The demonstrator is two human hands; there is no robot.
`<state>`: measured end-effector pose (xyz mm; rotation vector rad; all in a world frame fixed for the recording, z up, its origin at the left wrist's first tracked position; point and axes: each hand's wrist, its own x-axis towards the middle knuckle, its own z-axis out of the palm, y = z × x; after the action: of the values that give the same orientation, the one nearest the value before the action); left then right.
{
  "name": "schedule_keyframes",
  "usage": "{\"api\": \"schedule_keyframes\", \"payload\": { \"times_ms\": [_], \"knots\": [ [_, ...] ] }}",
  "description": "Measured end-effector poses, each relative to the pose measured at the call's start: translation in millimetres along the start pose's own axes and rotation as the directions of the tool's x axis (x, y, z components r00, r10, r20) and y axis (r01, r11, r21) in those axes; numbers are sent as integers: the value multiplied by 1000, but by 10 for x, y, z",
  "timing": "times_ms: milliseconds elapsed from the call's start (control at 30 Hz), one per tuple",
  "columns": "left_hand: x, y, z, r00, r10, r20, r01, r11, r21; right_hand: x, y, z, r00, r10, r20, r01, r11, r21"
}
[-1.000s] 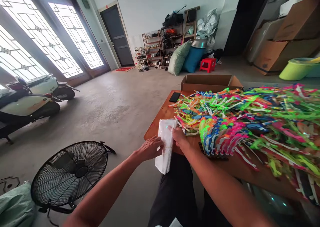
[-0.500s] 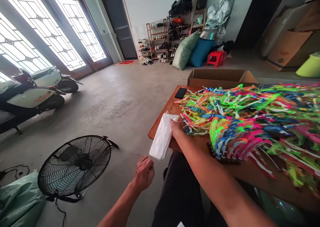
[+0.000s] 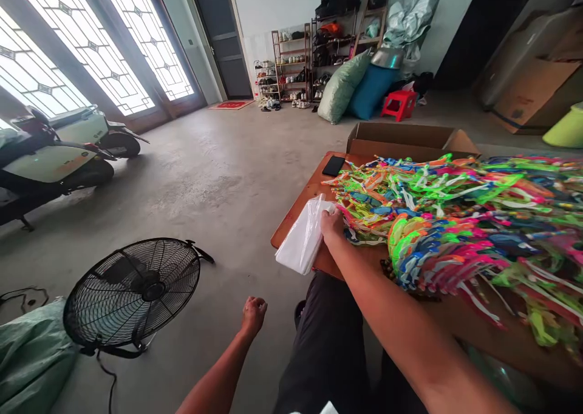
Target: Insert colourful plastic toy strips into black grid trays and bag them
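My right hand (image 3: 332, 223) is closed on the right edge of a pack of thin white plastic sheets or bags (image 3: 300, 235), which slants over the near left corner of the wooden table (image 3: 304, 203). The pack has a glossy clear surface. Lower and to the left, my left hand (image 3: 254, 315) hangs over the floor, apart from the pack, with its fingers curled in; whether anything small is inside cannot be seen. Beside my right hand lies a big heap of bright plastic toy-like pieces (image 3: 437, 189), with a neat overlapping row (image 3: 423, 250) at its near side.
A black phone (image 3: 334, 166) lies on the table's far left corner, with an open cardboard box (image 3: 405, 136) behind. A black floor fan (image 3: 136, 292) and a green sack (image 3: 39, 353) are at my left. Scooters, shoe racks (image 3: 291, 62) and a red stool (image 3: 398, 104) stand farther off.
My left hand has moved down and left, away from the pack's lower end. The pack has shifted slightly up and lies more over the table, still in my right hand.
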<state>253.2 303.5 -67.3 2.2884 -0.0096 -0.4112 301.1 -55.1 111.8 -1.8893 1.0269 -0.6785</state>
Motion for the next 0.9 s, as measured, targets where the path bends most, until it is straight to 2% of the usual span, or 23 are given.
{"api": "schedule_keyframes", "payload": {
  "times_ms": [67,133,267,367,467,567,767,900],
  "knots": [
    [148,44,26,999,-41,22,43,995,-91,-93,-33,-18,999,-49,-9,49,999,-17],
    [287,97,70,995,-94,45,102,972,-213,-223,-46,-58,985,-173,-11,172,984,-33],
    [453,207,175,985,-152,79,172,874,-455,-536,2,-227,890,-453,41,455,889,-54],
    [434,281,236,983,-153,98,181,814,-552,-733,83,-372,835,-540,104,547,836,-52],
    [366,353,278,984,-133,116,175,803,-570,-844,170,-443,812,-557,176,574,816,-69],
    [338,448,302,987,-101,122,152,824,-545,-873,247,-431,818,-538,204,566,816,-116],
    [362,680,298,992,7,129,49,906,-422,-850,326,-308,873,-465,149,488,843,-227],
    [349,830,388,984,71,161,-8,933,-360,-812,299,-256,907,-389,161,420,861,-287]
  ]
}}
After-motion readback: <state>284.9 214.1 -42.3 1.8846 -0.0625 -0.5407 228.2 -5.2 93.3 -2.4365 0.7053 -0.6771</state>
